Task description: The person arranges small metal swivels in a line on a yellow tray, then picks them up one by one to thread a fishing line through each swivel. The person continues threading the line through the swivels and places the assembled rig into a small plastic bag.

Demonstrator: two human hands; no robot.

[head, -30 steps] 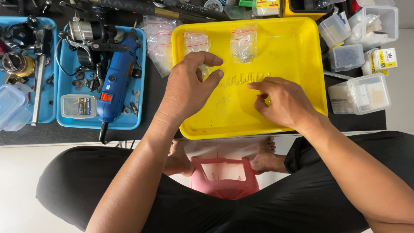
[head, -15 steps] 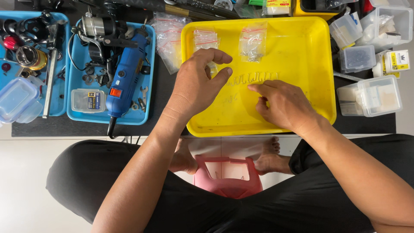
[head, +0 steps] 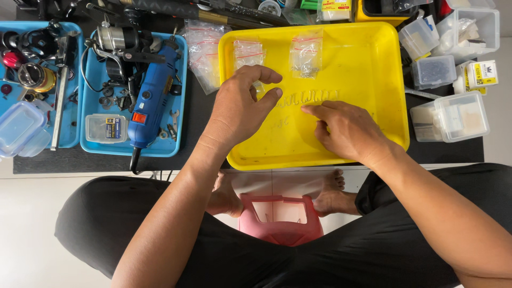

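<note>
A yellow tray (head: pixel 373 64) lies on the dark mat in front of me. A row of several small metal hooks (head: pixel 309 98) is lined up in its middle. My left hand (head: pixel 240 109) hovers over the left end of that row, fingers curled and apart, thumb and forefinger near the first hooks. My right hand (head: pixel 346 130) rests on the tray just below the row, its fingertips touching the hooks. Whether a hook is pinched in either hand is hidden. Two small clear zip bags (head: pixel 306 53) with red seals lie at the tray's far edge.
Two blue trays (head: pixel 98 144) at the left hold a blue rotary tool (head: pixel 152 96), a fishing reel and small parts. Clear plastic boxes (head: pixel 453 114) stand at the right. More zip bags (head: pixel 202 50) lie between the trays. A pink stool (head: pixel 280 218) sits by my feet.
The camera view has shifted a little. My left hand moved slightly right toward the row of hooks; my right hand stays at the row, its fingers sliding along it.
</note>
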